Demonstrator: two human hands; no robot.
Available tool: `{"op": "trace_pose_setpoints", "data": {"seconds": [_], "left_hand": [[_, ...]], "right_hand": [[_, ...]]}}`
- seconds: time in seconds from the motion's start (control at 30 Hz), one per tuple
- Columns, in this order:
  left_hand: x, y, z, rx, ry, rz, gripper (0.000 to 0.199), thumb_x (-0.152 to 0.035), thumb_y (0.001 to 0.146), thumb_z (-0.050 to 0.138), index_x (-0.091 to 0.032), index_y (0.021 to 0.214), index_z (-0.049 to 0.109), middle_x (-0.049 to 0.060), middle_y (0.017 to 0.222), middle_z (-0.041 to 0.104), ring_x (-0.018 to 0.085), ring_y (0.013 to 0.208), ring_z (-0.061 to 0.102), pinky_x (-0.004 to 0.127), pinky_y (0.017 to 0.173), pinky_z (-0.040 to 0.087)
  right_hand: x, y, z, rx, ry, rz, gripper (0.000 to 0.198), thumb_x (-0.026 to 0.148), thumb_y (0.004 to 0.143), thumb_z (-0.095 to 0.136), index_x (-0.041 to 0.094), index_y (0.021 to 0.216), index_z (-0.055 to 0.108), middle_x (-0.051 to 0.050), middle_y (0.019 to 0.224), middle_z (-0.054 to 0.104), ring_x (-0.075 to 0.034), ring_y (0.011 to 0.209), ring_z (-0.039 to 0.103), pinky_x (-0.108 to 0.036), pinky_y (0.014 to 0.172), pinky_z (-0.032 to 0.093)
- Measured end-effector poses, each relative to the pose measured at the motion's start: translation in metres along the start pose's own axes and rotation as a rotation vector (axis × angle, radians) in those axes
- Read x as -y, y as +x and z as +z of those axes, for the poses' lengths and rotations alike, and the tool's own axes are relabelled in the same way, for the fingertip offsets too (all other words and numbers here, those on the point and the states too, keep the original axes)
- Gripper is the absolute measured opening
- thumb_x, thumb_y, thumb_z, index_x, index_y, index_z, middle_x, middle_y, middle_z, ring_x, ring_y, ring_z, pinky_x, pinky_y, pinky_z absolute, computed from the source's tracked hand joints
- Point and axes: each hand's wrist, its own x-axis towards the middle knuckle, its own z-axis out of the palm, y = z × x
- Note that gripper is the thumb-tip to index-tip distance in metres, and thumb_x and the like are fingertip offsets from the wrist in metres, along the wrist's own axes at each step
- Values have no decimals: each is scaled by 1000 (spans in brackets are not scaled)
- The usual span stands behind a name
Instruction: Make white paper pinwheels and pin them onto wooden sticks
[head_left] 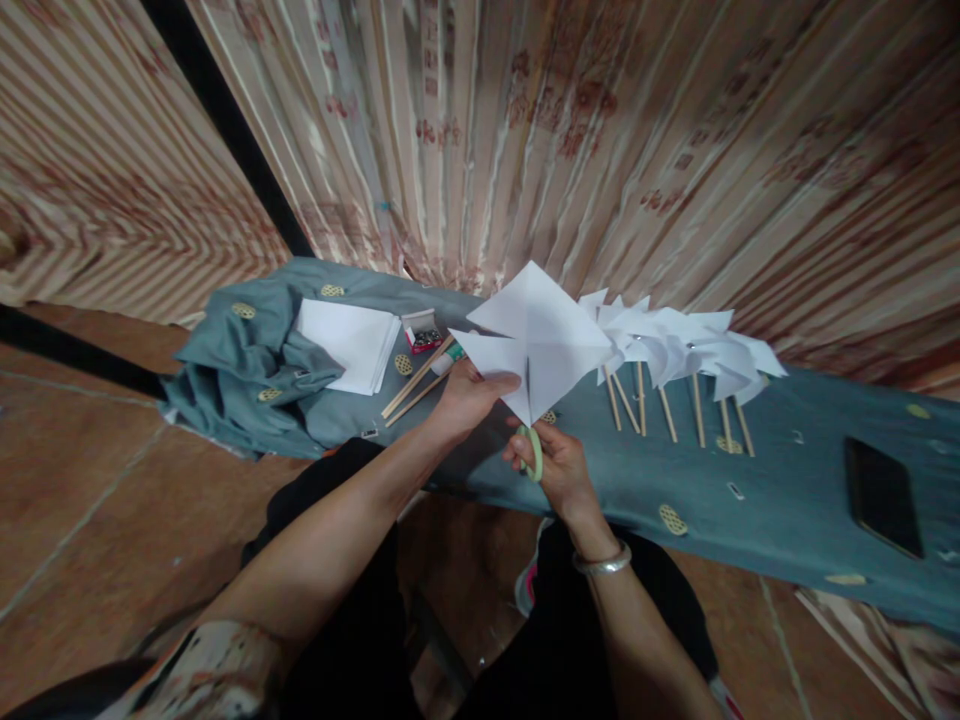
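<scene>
No lettering seems readable in this view.

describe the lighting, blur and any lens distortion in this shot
Head view: dim light, darker toward the upper right; head view: the striped curtain fans outward, likely wide-angle stretch; head view: the pinwheels look soft in fine detail; head view: the held paper sheet is bright.

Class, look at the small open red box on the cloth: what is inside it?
Inside the red box are small, dark, shiny pieces, too small to identify. Whatever lies beneath them is covered and cannot be seen.
</scene>
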Motion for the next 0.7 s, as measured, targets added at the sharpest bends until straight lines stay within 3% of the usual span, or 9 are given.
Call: {"op": "trace_pose_setpoints", "data": {"seconds": [0.17, 0.7], "left_hand": [[3, 0, 1, -7, -3, -16, 11, -18, 55, 70, -15, 60, 62, -2, 55, 59, 13, 52, 52, 26, 56, 43], [4, -1, 0, 12, 16, -32, 12, -21, 57, 71, -15, 61, 62, -1, 55, 61, 13, 49, 53, 25, 53, 42]], "right_hand": [[1, 0, -2, 19, -33, -22, 34, 52, 68, 71, 21, 79, 66, 0, 59, 65, -13, 51, 58, -24, 49, 46], [3, 0, 1, -26, -16, 14, 35, 49, 64, 73, 20, 82, 68, 1, 55, 64, -12, 47, 56, -24, 46, 45]]}}
